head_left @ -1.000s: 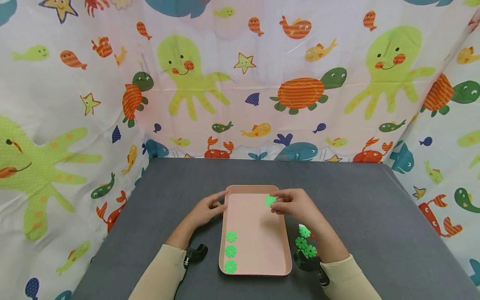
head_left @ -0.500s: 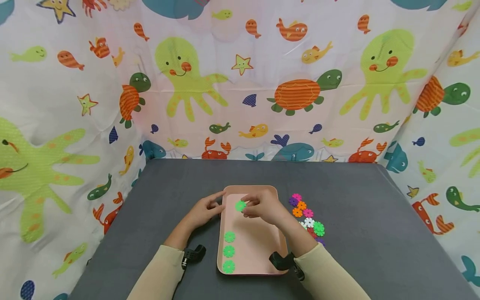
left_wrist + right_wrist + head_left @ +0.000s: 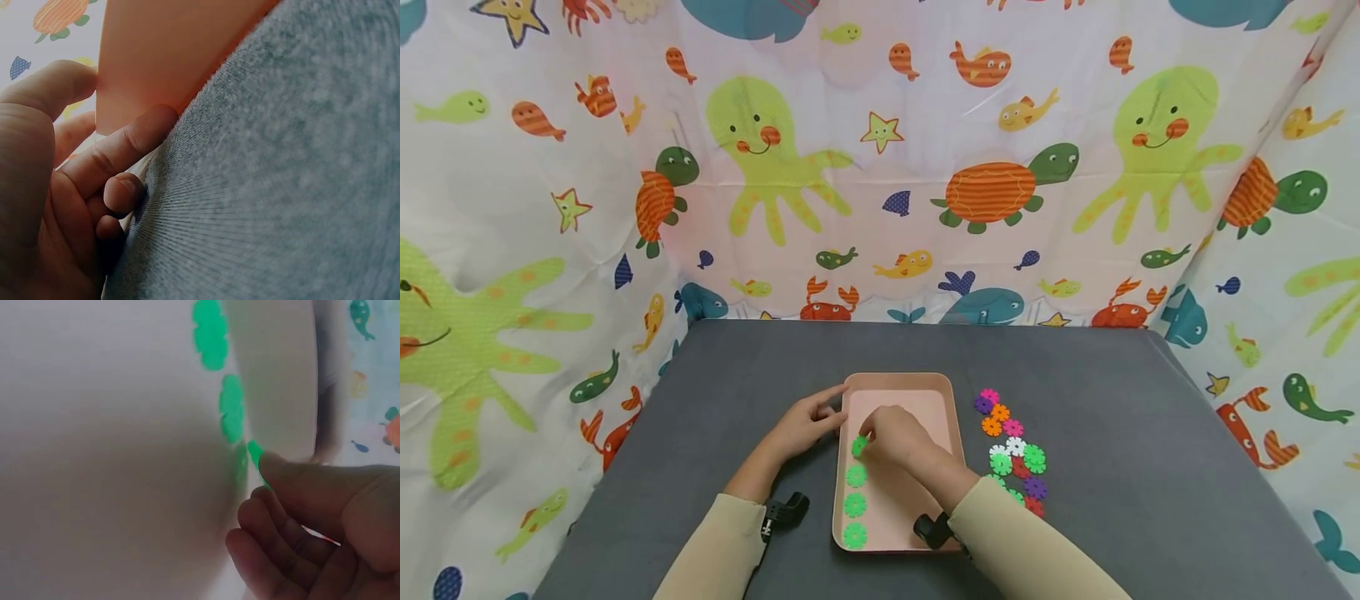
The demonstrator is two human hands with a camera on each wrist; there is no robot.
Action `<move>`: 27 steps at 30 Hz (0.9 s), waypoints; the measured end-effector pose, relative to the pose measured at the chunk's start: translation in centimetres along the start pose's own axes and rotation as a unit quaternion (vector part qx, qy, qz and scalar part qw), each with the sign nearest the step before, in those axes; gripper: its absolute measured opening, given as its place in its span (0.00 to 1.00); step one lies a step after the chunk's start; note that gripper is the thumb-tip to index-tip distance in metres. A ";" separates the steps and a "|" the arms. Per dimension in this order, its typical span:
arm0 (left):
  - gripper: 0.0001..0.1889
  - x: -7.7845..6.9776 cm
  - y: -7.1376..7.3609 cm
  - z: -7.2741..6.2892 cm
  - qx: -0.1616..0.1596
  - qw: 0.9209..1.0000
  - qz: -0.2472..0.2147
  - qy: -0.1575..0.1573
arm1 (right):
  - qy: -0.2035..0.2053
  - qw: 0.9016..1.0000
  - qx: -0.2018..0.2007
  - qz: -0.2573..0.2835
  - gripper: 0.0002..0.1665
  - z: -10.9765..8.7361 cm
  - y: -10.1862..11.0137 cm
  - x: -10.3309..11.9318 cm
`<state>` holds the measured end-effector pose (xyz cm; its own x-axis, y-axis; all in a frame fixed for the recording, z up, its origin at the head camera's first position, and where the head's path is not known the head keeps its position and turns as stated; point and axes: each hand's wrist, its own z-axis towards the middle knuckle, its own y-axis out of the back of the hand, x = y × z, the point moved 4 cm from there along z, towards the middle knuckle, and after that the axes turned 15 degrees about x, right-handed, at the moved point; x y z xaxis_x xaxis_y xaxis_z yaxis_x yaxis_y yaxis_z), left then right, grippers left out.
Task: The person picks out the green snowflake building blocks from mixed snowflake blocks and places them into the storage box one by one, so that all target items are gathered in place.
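Note:
A pink rectangular tray (image 3: 917, 500) lies on the grey table. Along its left side runs a column of green flower-shaped interlocking discs (image 3: 855, 505). My right hand (image 3: 897, 435) pinches another green disc (image 3: 859, 447) between thumb and fingers, low over the tray at the far end of that column. In the right wrist view this disc (image 3: 255, 453) shows at the thumb tip, with its shadow on the tray floor beside it. My left hand (image 3: 801, 427) holds the tray's left edge; in the left wrist view its thumb and a finger meet the rim while another finger presses the outer wall (image 3: 156, 56).
Right of the tray lies a loose pile of similar discs in several colours, among them a purple disc (image 3: 1034, 487), an orange disc (image 3: 992, 427) and a white disc (image 3: 1016, 447). A sea-animal curtain (image 3: 880, 200) hangs behind the grey table (image 3: 760, 358).
My right hand has carried the green disc leftward across the tray, then nearer to me and down toward the column. The coloured pile has come into view. My left hand stays at the tray edge.

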<state>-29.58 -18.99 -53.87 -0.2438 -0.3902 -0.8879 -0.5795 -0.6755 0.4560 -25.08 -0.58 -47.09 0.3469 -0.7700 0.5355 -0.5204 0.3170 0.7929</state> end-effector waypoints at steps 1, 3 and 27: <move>0.32 0.0 0.0 0.1 0.001 1.000 0.001 -0.003 | 0.002 1.000 0.001 -0.008 0.11 0.1 -0.1 -0.1; 0.32 0.0 -0.1 0.1 0.002 1.000 0.002 -0.005 | 0.010 1.000 0.003 -0.022 0.11 0.3 -0.4 -0.2; 0.31 0.0 0.1 0.0 0.004 1.000 -0.008 0.007 | 0.054 0.978 -0.065 0.191 0.20 -7.5 5.1 -4.6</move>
<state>-29.58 -19.06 -53.83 -0.2234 -0.3881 -0.8941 -0.5897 -0.6766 0.4410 -23.45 8.78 -43.35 0.2304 -0.5206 0.8221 -0.5275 0.6432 0.5551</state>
